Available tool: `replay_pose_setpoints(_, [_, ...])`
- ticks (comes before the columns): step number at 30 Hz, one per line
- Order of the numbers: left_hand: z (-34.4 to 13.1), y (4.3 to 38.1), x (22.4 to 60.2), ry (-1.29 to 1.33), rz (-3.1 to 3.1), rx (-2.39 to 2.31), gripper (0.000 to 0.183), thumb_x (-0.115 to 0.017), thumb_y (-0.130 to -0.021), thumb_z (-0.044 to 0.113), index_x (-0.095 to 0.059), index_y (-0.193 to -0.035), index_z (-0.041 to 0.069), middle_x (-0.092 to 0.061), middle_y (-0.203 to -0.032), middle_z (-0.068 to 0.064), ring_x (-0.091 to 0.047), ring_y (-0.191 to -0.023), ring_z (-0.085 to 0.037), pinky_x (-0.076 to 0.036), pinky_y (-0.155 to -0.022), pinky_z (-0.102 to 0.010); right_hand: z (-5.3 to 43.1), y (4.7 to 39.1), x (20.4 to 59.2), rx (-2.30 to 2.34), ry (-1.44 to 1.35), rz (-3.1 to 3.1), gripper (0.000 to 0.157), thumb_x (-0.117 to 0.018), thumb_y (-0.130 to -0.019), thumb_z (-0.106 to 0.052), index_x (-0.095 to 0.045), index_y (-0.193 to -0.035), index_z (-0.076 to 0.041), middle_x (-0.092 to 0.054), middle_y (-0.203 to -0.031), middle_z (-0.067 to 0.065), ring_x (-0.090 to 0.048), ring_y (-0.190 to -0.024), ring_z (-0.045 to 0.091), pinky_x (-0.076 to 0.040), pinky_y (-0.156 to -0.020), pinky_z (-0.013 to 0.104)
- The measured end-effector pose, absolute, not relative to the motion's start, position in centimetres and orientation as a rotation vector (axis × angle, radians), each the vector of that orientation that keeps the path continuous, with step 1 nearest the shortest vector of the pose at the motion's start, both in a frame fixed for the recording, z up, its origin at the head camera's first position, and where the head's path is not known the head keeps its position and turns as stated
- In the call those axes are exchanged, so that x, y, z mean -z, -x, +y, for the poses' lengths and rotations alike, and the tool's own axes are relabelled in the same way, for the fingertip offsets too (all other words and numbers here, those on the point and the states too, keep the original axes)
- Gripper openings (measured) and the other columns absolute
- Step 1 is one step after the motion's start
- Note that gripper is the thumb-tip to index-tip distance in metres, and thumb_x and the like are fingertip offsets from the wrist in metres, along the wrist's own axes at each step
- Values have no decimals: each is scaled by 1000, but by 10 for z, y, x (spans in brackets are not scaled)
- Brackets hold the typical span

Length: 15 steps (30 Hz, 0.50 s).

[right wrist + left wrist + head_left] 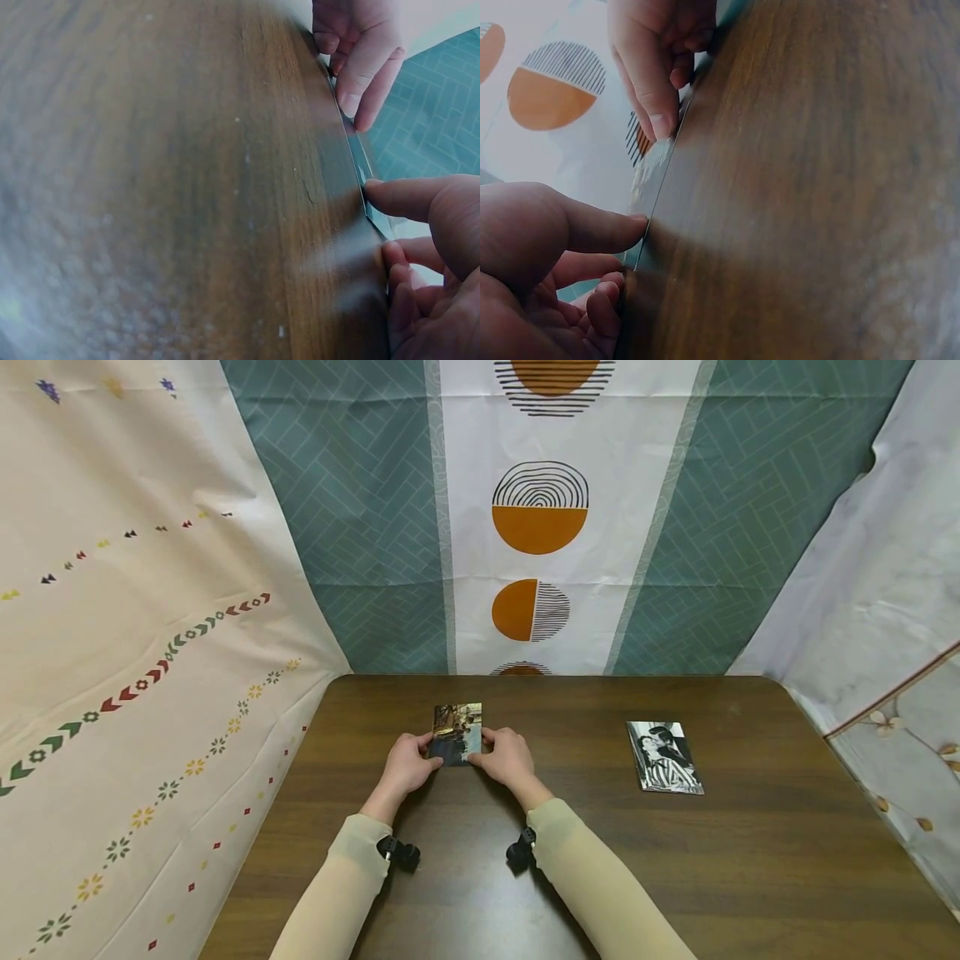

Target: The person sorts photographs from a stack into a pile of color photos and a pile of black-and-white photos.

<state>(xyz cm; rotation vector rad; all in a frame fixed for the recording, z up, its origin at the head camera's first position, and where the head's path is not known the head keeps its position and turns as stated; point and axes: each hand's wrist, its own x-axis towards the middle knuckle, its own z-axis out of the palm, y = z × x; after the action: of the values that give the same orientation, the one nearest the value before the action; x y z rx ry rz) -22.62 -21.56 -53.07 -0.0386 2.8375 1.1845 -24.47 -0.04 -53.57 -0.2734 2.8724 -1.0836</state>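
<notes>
A small picture card (457, 727), printed with a dark, yellowish and pale blue scene, lies on or just above the table left of its middle. My left hand (403, 767) holds its left side near the bottom corner, and my right hand (512, 758) holds the right side. In the left wrist view the left thumb (611, 231) presses the card's near edge, with the other fingers curled beside it. The right wrist view has the right thumb (401, 196) on the card's edge too. Seen edge-on there, the card's face is mostly hidden.
On the right of the brown wooden table (600, 877) lies a black-and-white picture card (664, 758), apparently a small stack. Patterned cloths hang behind the table (375, 527) and along its left (150, 635) and right sides. Small black cameras (405, 856) sit on both wrists.
</notes>
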Motion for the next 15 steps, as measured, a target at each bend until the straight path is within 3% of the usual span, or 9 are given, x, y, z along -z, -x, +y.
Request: replay_pose_setpoints(15, [-217,225,530,39,2831,-1239,62,-79,-97,19,-58,-151,-3,-60,-116,-19,-57,-104,-35,-48,-93,-52,4,245,533,1128,302,2822,66,-84,-94,-34,-62,-151,-8,-74,-123,8,-66,-118,33,-52,-101,52])
